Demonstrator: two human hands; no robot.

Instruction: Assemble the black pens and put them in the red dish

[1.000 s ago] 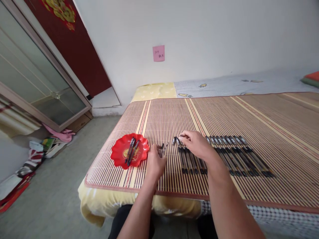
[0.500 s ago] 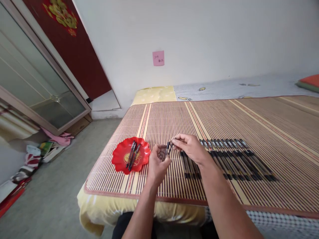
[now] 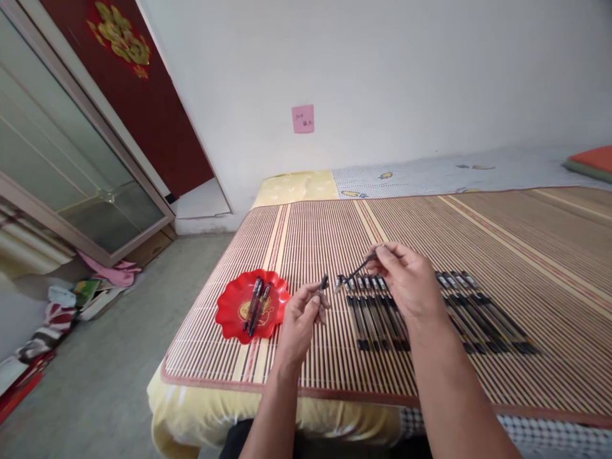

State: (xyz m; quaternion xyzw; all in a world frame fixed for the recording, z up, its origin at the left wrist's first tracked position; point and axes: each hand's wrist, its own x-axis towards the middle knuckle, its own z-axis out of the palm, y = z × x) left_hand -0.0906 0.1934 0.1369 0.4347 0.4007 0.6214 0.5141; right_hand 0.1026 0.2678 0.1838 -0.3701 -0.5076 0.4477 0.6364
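My left hand (image 3: 301, 315) is closed around a small dark pen cap (image 3: 324, 282) that sticks up from its fingers. My right hand (image 3: 408, 280) pinches the back end of a thin pen (image 3: 356, 271), whose tip points left toward the cap, a short gap between them. Both hands hover above a striped bamboo mat (image 3: 315, 236). Under my right hand lies a long row of black pens (image 3: 377, 312), side by side. A red scalloped plate (image 3: 229, 312) to the left holds three dark pens (image 3: 255, 298).
The mat covers a bed with a yellow sheet (image 3: 296, 185). A pink note (image 3: 303, 118) is stuck on the white wall. Left of the bed are a glass door (image 3: 71, 146), a concrete floor and a heap of clothes and papers (image 3: 71, 299).
My right hand took a pen from the row's left end and brought it to the left hand. The two hands have since drawn apart, cap in the left, pen in the right.
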